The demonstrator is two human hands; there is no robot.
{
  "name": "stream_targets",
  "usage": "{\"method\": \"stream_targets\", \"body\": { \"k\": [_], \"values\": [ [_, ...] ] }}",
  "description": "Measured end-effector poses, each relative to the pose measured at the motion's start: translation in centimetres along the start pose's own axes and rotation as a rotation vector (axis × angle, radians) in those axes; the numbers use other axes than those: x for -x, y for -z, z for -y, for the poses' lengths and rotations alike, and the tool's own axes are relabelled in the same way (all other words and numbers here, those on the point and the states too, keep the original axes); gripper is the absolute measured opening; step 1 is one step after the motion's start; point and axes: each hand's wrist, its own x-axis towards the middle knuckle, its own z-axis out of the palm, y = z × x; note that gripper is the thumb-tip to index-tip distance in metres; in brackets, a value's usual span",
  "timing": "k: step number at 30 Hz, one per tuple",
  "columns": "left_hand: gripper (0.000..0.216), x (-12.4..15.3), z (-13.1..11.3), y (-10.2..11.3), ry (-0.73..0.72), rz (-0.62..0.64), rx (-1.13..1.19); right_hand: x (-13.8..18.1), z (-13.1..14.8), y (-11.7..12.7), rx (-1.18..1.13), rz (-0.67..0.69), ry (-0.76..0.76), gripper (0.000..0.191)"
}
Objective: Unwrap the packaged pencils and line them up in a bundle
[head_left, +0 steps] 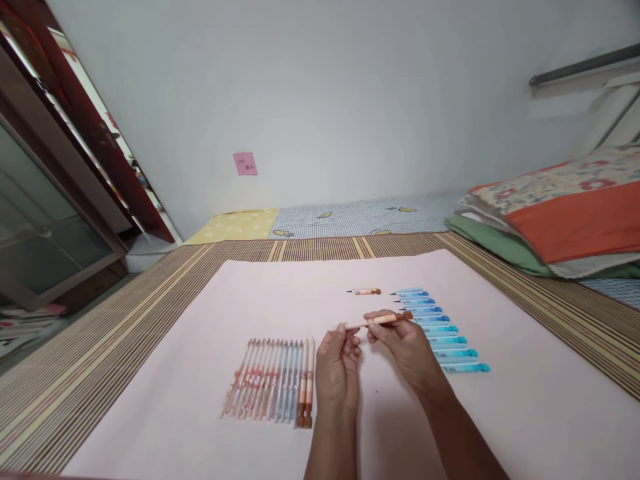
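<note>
Between my two hands is a peach pen (383, 321) with a brown end, held nearly level above the paper. My left hand (339, 363) pinches its pale left end between thumb and fingers. Around the barrel nearer the brown end, my right hand (407, 347) is closed. Just left of my left hand, two peach pens (305, 387) with brown ends lie beside a row of clear pens (265, 380). Behind my right hand lies a column of blue pens (453, 341), partly hidden by it. A short brown-and-white pen (365, 291) with a dark tip lies farther back.
A large pale pink sheet (175, 373) covers much of the striped mat (65, 393). Folded bedding (565, 213) is stacked at the right. A white wall with a pink note (245, 164) stands behind, and a glass-paned door (45, 220) is at the left.
</note>
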Motion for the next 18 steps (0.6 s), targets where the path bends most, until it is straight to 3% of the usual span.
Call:
{"method": "stream_targets", "body": {
  "k": [6,12,18],
  "values": [
    [0.025,0.5,-0.6,-0.5,0.023,0.047,0.045,0.1,-0.5,-1.0,-0.089,-0.119,-0.03,0.032],
    [0.042,1.3,-0.8,-1.0,0.055,0.147,-0.022,0.2,-0.7,-1.4,-0.184,-0.168,-0.084,0.035],
    [0.038,0.5,-0.4,-0.2,0.004,0.058,-0.123,0.2,-0.1,-1.1,-0.053,-0.192,-0.043,0.034]
  ]
}}
